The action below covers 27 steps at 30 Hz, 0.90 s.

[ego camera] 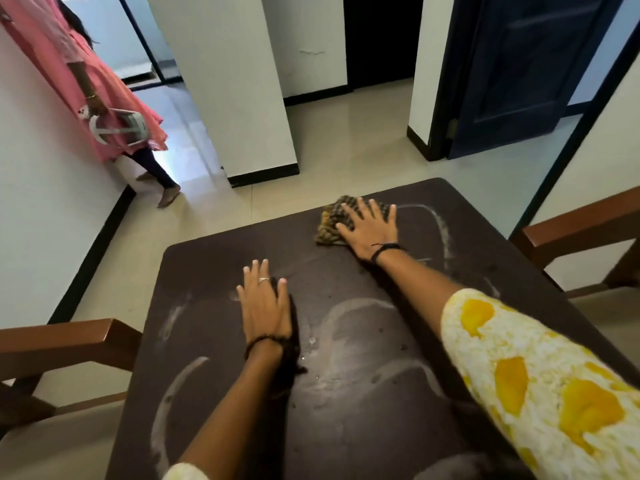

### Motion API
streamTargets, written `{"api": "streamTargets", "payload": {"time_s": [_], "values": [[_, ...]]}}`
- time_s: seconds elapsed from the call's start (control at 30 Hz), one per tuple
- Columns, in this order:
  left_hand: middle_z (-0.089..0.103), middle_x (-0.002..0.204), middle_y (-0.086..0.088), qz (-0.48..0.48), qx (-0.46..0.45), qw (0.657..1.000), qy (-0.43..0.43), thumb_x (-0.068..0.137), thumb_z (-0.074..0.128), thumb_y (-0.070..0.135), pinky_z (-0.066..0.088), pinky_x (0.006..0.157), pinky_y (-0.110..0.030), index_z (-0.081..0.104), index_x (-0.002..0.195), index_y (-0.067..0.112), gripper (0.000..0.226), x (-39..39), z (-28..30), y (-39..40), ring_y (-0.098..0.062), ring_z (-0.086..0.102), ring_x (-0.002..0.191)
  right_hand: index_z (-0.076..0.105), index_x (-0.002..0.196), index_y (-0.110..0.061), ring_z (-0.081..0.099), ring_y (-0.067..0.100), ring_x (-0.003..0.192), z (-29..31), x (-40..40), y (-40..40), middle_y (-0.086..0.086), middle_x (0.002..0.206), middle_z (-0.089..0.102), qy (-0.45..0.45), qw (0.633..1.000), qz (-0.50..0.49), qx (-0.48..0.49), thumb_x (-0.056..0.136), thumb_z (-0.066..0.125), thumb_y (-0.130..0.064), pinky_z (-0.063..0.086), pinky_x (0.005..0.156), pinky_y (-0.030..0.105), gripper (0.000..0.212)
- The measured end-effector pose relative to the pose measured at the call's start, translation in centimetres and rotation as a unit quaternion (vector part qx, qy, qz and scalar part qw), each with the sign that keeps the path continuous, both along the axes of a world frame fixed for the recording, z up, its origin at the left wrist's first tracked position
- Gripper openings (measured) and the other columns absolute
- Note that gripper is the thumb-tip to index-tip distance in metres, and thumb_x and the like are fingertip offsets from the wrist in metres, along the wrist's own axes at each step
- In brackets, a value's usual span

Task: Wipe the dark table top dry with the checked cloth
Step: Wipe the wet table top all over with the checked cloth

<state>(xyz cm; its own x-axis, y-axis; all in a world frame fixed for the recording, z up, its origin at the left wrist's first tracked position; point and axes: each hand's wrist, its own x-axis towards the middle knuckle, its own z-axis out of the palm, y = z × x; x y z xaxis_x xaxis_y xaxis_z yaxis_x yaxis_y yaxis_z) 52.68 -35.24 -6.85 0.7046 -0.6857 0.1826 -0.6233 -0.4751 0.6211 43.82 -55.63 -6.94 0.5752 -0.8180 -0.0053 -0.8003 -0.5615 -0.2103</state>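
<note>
The dark brown table top (346, 393) fills the lower middle of the head view, marked with pale curved wet streaks and small droplets. A bunched checked cloth (331, 220), brown and yellow, lies near the table's far edge. My right hand (372, 228) presses flat on the cloth with fingers spread, covering its right part. My left hand (265, 306) rests palm down on the bare table nearer to me, fingers apart, holding nothing.
Brown wooden chair backs stand at the left (65, 341) and at the right (581, 223) of the table. A person in a pink dress (90, 84) stands by the left wall holding a white object. A white pillar (242, 98) and a dark blue door (519, 71) lie beyond.
</note>
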Motion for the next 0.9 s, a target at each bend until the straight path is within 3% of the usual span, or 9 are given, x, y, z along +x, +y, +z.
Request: {"api": "streamTargets", "payload": {"time_s": [0.17,0.27,0.53,0.67,0.9], "values": [[0.010,0.155,-0.005,0.017,0.032,0.999,0.029,0.098,0.030,0.031,-0.007,0.113,-0.037,0.017,0.144,0.015,0.051,-2.6,-0.8,-2.2,-0.017,-0.002,0.142,0.014,0.149,-0.030,0.005,0.026,0.146,0.7,-6.4,-5.2,0.002,0.160,0.007,0.016,0.995,-0.100,0.019,0.097,0.022,-0.052,-0.002,0.116,0.053,0.056],[0.009,0.155,-0.001,0.014,0.073,0.997,-0.011,0.098,0.025,0.037,-0.008,0.113,-0.037,0.013,0.145,0.017,0.052,-3.0,-1.9,-2.0,-0.014,-0.003,0.141,0.012,0.149,-0.027,0.005,0.028,0.146,0.5,-6.6,-5.2,0.002,0.160,0.004,0.019,0.995,-0.103,0.009,0.099,0.020,-0.047,-0.003,0.116,0.054,0.054],[0.008,0.155,0.002,-0.005,0.147,0.987,-0.065,0.098,0.024,0.037,-0.005,0.114,-0.037,0.011,0.145,0.019,0.052,-3.2,-2.0,-2.2,-0.011,0.000,0.141,0.013,0.149,-0.028,0.002,0.027,0.146,0.0,0.7,2.0,0.003,0.159,0.006,-0.013,0.997,0.069,0.000,0.093,0.027,-0.059,-0.007,0.113,0.056,0.066],[0.009,0.155,0.002,-0.002,0.164,0.984,-0.064,0.098,0.026,0.036,-0.003,0.114,-0.038,0.011,0.145,0.020,0.052,-3.3,-1.7,-2.5,-0.012,0.002,0.141,0.017,0.149,-0.029,0.005,0.027,0.146,-0.1,1.2,2.6,0.002,0.159,0.010,-0.012,0.993,0.118,-0.013,0.096,0.027,-0.051,-0.005,0.114,0.055,0.058],[0.015,0.154,0.004,0.000,0.128,0.990,-0.062,0.097,0.031,0.036,0.000,0.115,-0.037,0.019,0.144,0.022,0.050,-3.0,-2.0,-2.4,-0.009,0.008,0.140,0.015,0.149,-0.030,0.004,0.024,0.146,0.3,-5.6,-7.2,-0.001,0.159,0.007,-0.014,1.000,0.000,0.005,0.098,0.024,-0.047,-0.005,0.115,0.054,0.054]]}}
